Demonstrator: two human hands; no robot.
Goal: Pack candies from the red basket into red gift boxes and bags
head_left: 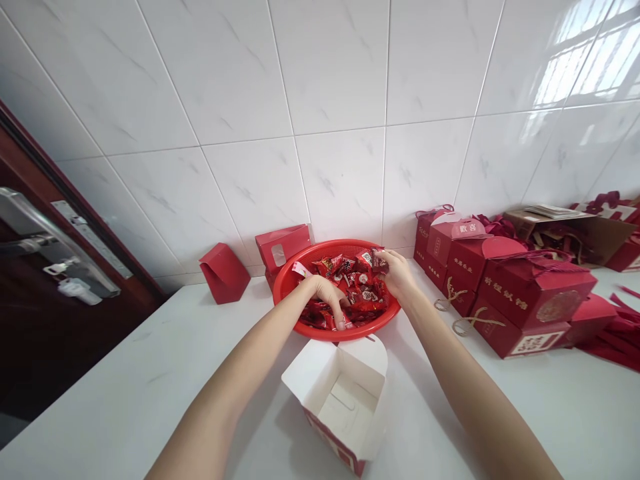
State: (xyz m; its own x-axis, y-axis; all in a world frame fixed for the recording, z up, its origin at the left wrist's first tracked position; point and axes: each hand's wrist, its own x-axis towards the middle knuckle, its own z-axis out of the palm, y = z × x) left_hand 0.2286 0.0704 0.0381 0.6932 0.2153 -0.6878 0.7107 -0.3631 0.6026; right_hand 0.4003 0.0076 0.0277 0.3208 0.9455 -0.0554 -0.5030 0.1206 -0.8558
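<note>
A red plastic basket point(340, 337) full of red-wrapped candies point(364, 295) stands against the tiled wall. My left hand point(331, 297) reaches down among the candies, fingers bent and partly hidden by the wrappers; whether it grips any is not clear. At the basket's right rim my right hand point(396, 272) has its fingers closed on a dark red candy packet point(380, 261). In front of the basket, between my forearms, an open box point(345, 407) with a white inside shows its bare bottom, its flaps folded outward.
Red gift boxes point(530, 300) stand stacked on the right, with a cardboard box point(610, 233) and dark red ribbons point(620, 333) beyond. A small red box point(224, 273) and another red box point(285, 248) are left of the basket. A door point(50, 267) is at far left.
</note>
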